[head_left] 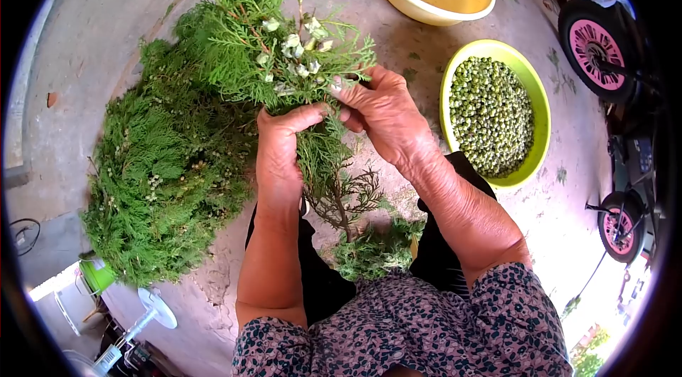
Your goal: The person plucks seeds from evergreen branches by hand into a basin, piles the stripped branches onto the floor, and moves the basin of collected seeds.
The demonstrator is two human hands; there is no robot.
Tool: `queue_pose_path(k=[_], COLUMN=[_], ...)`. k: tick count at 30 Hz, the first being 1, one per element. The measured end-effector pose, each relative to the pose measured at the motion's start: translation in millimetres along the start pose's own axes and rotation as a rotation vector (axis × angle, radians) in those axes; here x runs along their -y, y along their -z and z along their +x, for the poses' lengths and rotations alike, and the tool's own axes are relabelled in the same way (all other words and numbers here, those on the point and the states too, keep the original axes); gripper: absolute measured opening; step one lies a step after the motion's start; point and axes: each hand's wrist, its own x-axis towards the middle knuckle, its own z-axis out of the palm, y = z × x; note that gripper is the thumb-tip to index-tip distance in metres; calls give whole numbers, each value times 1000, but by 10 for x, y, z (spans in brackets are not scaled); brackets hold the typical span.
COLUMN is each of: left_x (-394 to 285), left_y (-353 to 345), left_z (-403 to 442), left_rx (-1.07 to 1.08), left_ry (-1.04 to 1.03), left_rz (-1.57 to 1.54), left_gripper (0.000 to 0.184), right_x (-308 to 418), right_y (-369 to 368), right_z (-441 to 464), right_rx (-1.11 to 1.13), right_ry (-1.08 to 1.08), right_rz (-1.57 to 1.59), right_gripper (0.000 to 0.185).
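Note:
My left hand (283, 139) is wrapped round a leafy green cypress branch (249, 36), its thumb lying across the sprays. Pale, whitish-green cones (293, 46) show in clusters on this branch. At the branch's right edge, my right hand (383, 110) has thumb and fingers pinched together among the sprays; what is between the fingertips is hidden. Lower sprays (320, 153) hang beneath both hands. Right of my right hand stands a yellow-green basin (544, 121) holding many small green cones (490, 110).
A large heap of cut cypress branches (153, 171) lies on the left. A pale yellow basin (433, 11) stands at the top. More greenery (373, 249) lies between my legs. Pink-rimmed wheels (597, 54) line the right side; a white fan-like object (156, 308) is lower left.

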Motion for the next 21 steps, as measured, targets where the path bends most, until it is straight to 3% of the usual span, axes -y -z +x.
queue_pose_path(k=[3, 7, 10, 11, 14, 15, 18, 21], left_x=[10, 29, 41, 46, -26, -33, -43, -49], left_y=[-6, -17, 101, 53, -118, -107, -161, -136], left_z=[-3, -9, 7, 6, -62, -75, -91, -83], left_rx=[57, -69, 51, -78, -146, -103, -133, -169], left_ry=[44, 178, 186, 125, 10, 11, 26, 84], left_rz=[-48, -147, -99, -29, -13, -26, -27, 13], left_gripper=[33, 21, 18, 13, 10, 9, 10, 11], right_x=[-24, -12, 96, 136, 247, 206, 201, 150], right_y=[-35, -73, 125, 129, 51, 127, 88, 104], right_z=[-17, -56, 94, 109, 41, 40, -32, -16], right_rx=[-37, -134, -135, -133, -124, -5, 31, -94], right_ry=[20, -10, 101, 127, 98, 111, 169, 138], right_rz=[-1, 148, 233, 260, 372, 359, 207, 173], right_gripper=[12, 11, 11, 11, 11, 10, 11, 6])
